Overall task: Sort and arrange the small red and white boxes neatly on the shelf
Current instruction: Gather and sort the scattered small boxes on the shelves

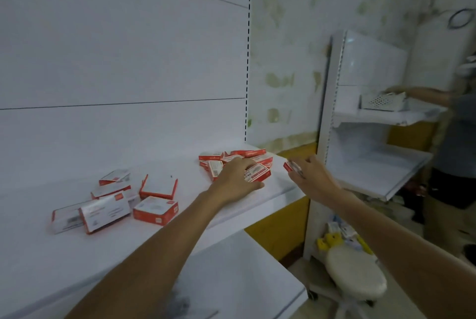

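Note:
Small red and white boxes lie on the white shelf (pixel 180 236) in two loose groups. One group (pixel 116 202) is at the left, its boxes lying at odd angles. A second pile (pixel 226 157) sits near the shelf's right end. My left hand (pixel 237 177) rests over that pile, fingers closed around one red and white box (pixel 258 173). My right hand (pixel 309 171) hovers just past the shelf's right edge and pinches another small box (pixel 291 166) between thumb and fingers.
A lower shelf (pixel 244 280) juts out below. To the right stand a second white shelving unit (pixel 365 164), a round white stool (pixel 356 276) and another person (pixel 456 138) handling a perforated white tray (pixel 381 102).

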A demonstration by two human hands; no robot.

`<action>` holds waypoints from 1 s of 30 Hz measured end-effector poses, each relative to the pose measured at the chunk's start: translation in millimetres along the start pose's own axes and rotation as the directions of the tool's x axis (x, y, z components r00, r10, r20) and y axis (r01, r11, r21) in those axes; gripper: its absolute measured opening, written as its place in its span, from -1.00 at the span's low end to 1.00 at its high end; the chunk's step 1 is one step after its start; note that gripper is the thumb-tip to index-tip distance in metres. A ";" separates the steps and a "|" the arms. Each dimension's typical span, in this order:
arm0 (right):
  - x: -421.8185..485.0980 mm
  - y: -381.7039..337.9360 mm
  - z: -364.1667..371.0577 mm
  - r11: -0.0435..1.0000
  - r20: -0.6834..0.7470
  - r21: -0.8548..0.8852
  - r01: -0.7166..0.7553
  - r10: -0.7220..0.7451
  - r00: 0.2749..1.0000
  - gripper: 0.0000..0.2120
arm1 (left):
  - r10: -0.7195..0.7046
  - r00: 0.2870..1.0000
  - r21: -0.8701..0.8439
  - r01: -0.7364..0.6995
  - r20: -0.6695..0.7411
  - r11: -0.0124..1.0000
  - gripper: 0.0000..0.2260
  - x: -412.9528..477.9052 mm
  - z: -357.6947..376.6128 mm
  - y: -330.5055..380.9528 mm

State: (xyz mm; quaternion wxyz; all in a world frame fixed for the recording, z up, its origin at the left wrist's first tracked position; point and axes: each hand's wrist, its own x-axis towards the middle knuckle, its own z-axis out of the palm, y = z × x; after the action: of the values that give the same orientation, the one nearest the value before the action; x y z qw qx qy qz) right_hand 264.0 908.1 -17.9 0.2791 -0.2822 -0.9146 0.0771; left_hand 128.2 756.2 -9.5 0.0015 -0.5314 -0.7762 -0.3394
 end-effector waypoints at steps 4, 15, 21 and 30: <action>52.8 3.1 14.7 0.999 0.034 -0.031 0.042 -0.041 0.999 -0.64 | -0.047 0.998 0.046 0.049 -0.049 0.998 -0.51 38.6 -11.7 -17.8; 161.3 -11.3 44.5 0.962 0.051 0.071 0.262 -0.266 0.963 -0.72 | -0.289 0.936 0.119 0.316 -0.200 0.941 -0.52 97.7 -22.9 -50.1; 182.5 -12.6 86.5 0.906 0.322 0.140 0.399 -0.423 0.847 -0.73 | -0.405 0.906 0.146 0.420 -0.119 0.896 -0.64 90.2 -2.9 -57.2; 181.0 -12.4 74.0 0.822 0.189 0.244 0.514 -0.560 0.807 -0.65 | -0.448 0.826 0.238 0.537 -0.342 0.809 -0.62 70.9 3.4 -33.2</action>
State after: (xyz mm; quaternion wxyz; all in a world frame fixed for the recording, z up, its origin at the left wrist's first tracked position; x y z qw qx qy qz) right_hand 93.2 1000.2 8.7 0.1954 0.0278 -0.9739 0.1124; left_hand 71.2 809.7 -3.8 0.1055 -0.2508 -0.9251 -0.2649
